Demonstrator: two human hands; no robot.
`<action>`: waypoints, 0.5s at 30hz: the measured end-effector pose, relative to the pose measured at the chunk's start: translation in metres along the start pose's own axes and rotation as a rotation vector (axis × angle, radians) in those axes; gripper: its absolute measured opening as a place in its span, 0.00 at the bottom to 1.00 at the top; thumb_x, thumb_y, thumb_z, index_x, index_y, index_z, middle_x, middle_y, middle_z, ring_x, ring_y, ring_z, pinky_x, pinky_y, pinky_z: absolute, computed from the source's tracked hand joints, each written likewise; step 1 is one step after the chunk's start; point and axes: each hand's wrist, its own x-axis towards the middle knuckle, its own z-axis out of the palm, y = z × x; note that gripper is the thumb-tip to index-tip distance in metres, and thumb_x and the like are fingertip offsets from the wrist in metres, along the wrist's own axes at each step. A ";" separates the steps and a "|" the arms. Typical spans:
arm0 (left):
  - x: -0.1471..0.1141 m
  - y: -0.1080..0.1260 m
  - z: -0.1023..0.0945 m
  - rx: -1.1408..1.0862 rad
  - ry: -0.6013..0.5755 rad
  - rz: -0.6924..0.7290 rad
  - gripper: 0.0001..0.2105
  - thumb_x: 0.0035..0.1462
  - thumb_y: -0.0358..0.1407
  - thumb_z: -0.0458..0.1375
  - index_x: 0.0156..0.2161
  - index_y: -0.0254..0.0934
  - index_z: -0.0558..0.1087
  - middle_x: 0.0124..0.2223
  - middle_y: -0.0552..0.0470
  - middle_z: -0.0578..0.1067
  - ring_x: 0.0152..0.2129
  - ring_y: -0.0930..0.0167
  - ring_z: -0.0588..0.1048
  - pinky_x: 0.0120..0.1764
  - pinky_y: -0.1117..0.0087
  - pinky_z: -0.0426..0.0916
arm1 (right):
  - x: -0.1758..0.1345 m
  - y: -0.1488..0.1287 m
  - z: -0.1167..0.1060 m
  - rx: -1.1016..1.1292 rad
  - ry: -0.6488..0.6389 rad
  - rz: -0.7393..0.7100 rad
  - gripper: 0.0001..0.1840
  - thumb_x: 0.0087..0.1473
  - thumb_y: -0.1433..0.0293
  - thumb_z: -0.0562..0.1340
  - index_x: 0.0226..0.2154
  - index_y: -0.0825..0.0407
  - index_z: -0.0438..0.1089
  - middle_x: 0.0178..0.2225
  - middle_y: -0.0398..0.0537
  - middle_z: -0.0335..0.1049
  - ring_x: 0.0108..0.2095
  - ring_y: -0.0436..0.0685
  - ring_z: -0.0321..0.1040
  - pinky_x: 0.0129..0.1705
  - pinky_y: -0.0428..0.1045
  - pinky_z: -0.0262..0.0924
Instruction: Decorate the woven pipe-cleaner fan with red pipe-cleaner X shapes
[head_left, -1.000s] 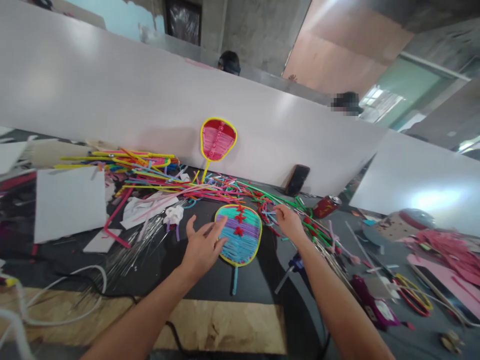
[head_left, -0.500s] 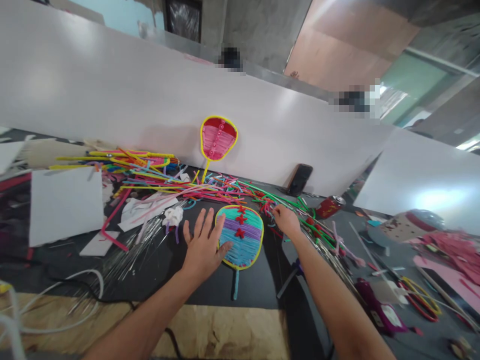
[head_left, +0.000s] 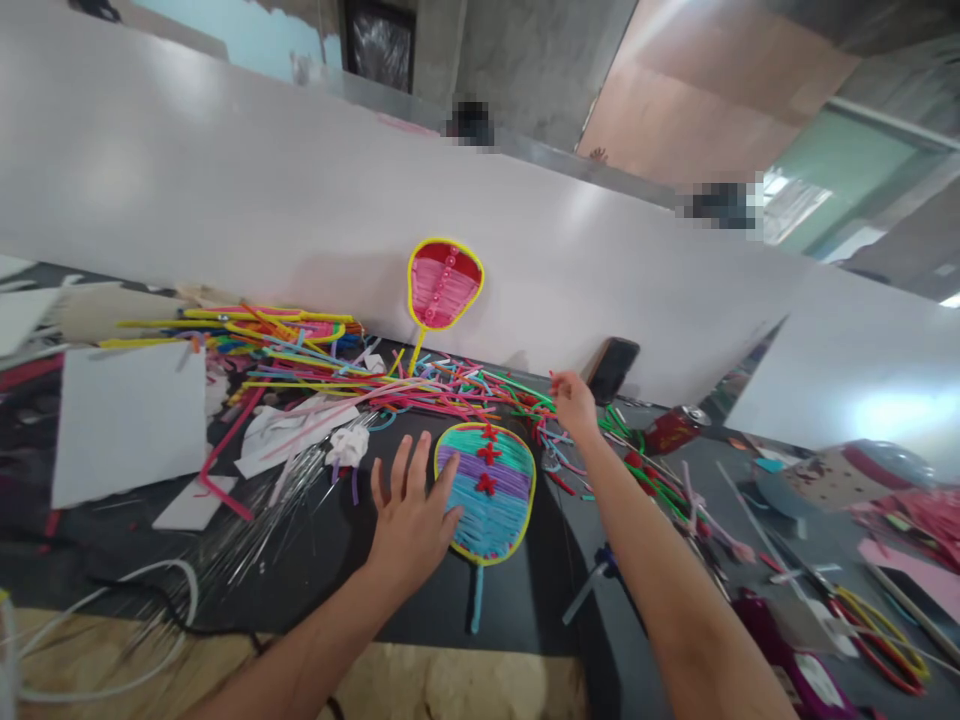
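A paddle-shaped fan (head_left: 484, 520) lies flat on the dark table, with a yellow rim, green, purple and blue bands, several red knots down its upper middle and a blue handle. My left hand (head_left: 411, 510) rests open at the fan's left edge, fingers spread, its thumb and index finger over the rim. Above the heap of pipe cleaners (head_left: 450, 392), my right hand (head_left: 574, 402) is raised, its fingers pinched on a small red pipe cleaner piece (head_left: 553, 379). Behind stands a similar pink and red fan (head_left: 446, 285), leaning on the white partition.
A phone (head_left: 613, 368) leans against the partition (head_left: 300, 180), beside a red can (head_left: 676, 430). Scissors (head_left: 877, 640) and a purple glue gun (head_left: 787, 650) are at the right. White card (head_left: 129, 420), crumpled tissue (head_left: 348, 445) and thin wires (head_left: 262, 520) lie left.
My right hand has lifted up and away from the pipe cleaner heap, a red piece now showing at its fingertips. My left hand stays by the fan. The view has shifted slightly.
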 end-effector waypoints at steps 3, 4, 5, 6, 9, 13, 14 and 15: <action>0.000 -0.001 0.003 0.004 0.026 0.022 0.24 0.51 0.42 0.61 0.54 0.45 0.69 0.64 0.36 0.57 0.61 0.52 0.51 0.58 0.44 0.42 | 0.003 -0.012 0.021 -0.153 -0.145 -0.032 0.13 0.54 0.70 0.53 0.37 0.51 0.71 0.32 0.47 0.73 0.35 0.55 0.67 0.41 0.50 0.58; 0.000 -0.002 0.004 0.004 0.032 0.028 0.24 0.51 0.42 0.61 0.54 0.45 0.69 0.63 0.36 0.57 0.61 0.52 0.52 0.58 0.44 0.42 | 0.003 -0.016 0.028 -0.202 -0.184 -0.045 0.11 0.52 0.68 0.57 0.38 0.51 0.71 0.35 0.48 0.73 0.38 0.56 0.66 0.43 0.51 0.58; 0.000 -0.002 0.004 0.005 0.037 0.033 0.23 0.51 0.41 0.61 0.54 0.45 0.69 0.63 0.36 0.57 0.61 0.52 0.52 0.58 0.44 0.43 | 0.003 -0.020 0.035 -0.250 -0.217 -0.056 0.12 0.49 0.67 0.60 0.39 0.50 0.71 0.38 0.50 0.73 0.42 0.58 0.65 0.46 0.52 0.57; 0.000 -0.003 0.005 0.007 0.042 0.034 0.23 0.51 0.41 0.61 0.54 0.45 0.70 0.63 0.36 0.57 0.61 0.52 0.52 0.58 0.45 0.43 | 0.003 -0.023 0.040 -0.296 -0.243 -0.060 0.15 0.47 0.65 0.63 0.40 0.50 0.71 0.41 0.51 0.73 0.45 0.60 0.64 0.47 0.54 0.56; -0.001 -0.004 0.006 0.013 0.050 0.036 0.23 0.50 0.40 0.61 0.53 0.45 0.70 0.63 0.37 0.58 0.61 0.52 0.52 0.58 0.45 0.42 | 0.008 -0.029 0.047 -0.417 -0.277 -0.043 0.11 0.50 0.63 0.62 0.37 0.49 0.73 0.44 0.52 0.72 0.50 0.64 0.61 0.49 0.58 0.54; -0.001 -0.004 0.007 0.011 0.052 0.034 0.23 0.50 0.39 0.61 0.54 0.45 0.69 0.63 0.38 0.58 0.61 0.53 0.53 0.58 0.46 0.42 | 0.023 -0.028 0.038 -0.507 -0.235 0.014 0.16 0.59 0.65 0.51 0.40 0.49 0.73 0.42 0.54 0.73 0.45 0.61 0.66 0.44 0.53 0.57; 0.000 -0.004 0.008 0.010 0.052 0.035 0.23 0.50 0.39 0.62 0.53 0.45 0.69 0.63 0.38 0.59 0.61 0.53 0.53 0.58 0.46 0.42 | 0.028 -0.026 0.034 -0.518 -0.221 0.032 0.17 0.60 0.65 0.50 0.41 0.49 0.72 0.41 0.54 0.74 0.43 0.60 0.67 0.41 0.51 0.58; 0.000 -0.004 0.008 0.010 0.052 0.035 0.23 0.50 0.39 0.62 0.53 0.46 0.69 0.63 0.39 0.59 0.60 0.54 0.54 0.58 0.46 0.42 | 0.032 -0.024 0.029 -0.528 -0.208 0.050 0.18 0.60 0.65 0.48 0.41 0.50 0.72 0.40 0.54 0.74 0.41 0.59 0.69 0.39 0.50 0.58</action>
